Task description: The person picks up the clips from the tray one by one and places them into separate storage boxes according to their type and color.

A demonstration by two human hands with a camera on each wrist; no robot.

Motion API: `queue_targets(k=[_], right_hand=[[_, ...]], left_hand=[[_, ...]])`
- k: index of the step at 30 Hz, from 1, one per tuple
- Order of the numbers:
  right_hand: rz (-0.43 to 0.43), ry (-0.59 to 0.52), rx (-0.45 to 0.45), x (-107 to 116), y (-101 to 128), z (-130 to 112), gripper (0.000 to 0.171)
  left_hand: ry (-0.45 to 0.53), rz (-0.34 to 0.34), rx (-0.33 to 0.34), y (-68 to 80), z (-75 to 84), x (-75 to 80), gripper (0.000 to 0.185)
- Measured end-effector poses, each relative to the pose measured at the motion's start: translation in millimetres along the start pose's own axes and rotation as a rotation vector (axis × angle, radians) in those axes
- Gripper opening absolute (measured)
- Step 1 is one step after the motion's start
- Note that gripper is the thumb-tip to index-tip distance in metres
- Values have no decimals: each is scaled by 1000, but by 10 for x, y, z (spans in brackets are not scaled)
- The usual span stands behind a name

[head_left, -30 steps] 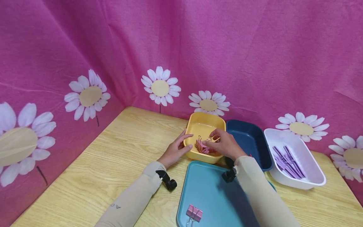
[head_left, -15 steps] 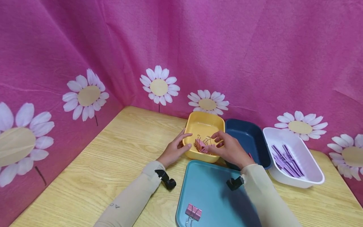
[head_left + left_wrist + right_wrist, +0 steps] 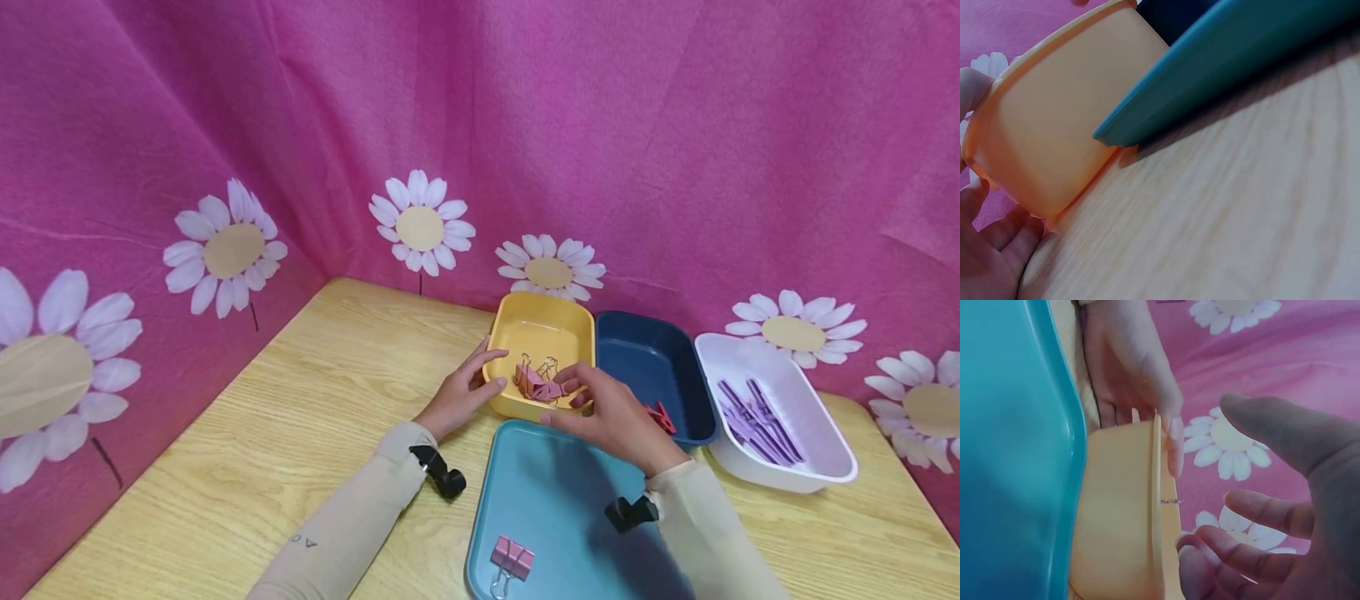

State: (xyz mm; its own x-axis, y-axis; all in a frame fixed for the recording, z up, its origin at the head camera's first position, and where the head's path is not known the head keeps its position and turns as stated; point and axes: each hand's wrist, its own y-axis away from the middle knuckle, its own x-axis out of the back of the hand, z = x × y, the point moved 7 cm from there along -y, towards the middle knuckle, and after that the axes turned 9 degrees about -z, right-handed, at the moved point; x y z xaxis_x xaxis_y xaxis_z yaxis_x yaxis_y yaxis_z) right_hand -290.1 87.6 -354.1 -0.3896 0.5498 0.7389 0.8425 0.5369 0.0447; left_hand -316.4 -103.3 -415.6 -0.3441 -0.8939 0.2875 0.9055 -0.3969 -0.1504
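A yellow bin (image 3: pixel 525 407) holds several pink binder clips (image 3: pixel 531 383) with wire handles, heaped at its near end. My left hand (image 3: pixel 461 396) grips the bin's left side, thumb and index finger over the rim and other fingers against the outside wall. Over the near right corner of the bin, my right hand (image 3: pixel 611 421) has thumb and fingers spread apart. The right wrist view shows nothing between those fingers (image 3: pixel 1266 509). Another pink binder clip (image 3: pixel 513 557) lies at the near left of a teal tray (image 3: pixel 555 500), in front of the bin.
Right of the yellow bin stands a navy bin (image 3: pixel 645 333) with small red clips (image 3: pixel 662 418) at its near end. Beyond it, a white bin (image 3: pixel 817 433) holds several slim purple pieces (image 3: pixel 761 425). A pink flowered cloth (image 3: pixel 637 125) hangs behind the table (image 3: pixel 360 367).
The right hand has let go of a binder clip in the yellow bin, opened its fingers and drawn back toward the near right. The left hand has stayed on the bin.
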Motion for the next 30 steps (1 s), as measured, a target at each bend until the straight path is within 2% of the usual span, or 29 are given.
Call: queue_targets(k=[8, 14, 24, 30], right_hand=[[-29, 12, 46, -128, 133, -79, 55], [-68, 11, 42, -230, 226, -81, 59], [-116, 42, 106, -371, 363, -108, 50], [-178, 43, 101, -472, 397, -111, 51]], left_hand=[[-12, -10, -2, 4, -6, 5, 49], [-7, -13, 3, 3, -10, -1, 48], [9, -4, 1, -9, -17, -2, 46], [9, -8, 7, -6, -21, -4, 47]])
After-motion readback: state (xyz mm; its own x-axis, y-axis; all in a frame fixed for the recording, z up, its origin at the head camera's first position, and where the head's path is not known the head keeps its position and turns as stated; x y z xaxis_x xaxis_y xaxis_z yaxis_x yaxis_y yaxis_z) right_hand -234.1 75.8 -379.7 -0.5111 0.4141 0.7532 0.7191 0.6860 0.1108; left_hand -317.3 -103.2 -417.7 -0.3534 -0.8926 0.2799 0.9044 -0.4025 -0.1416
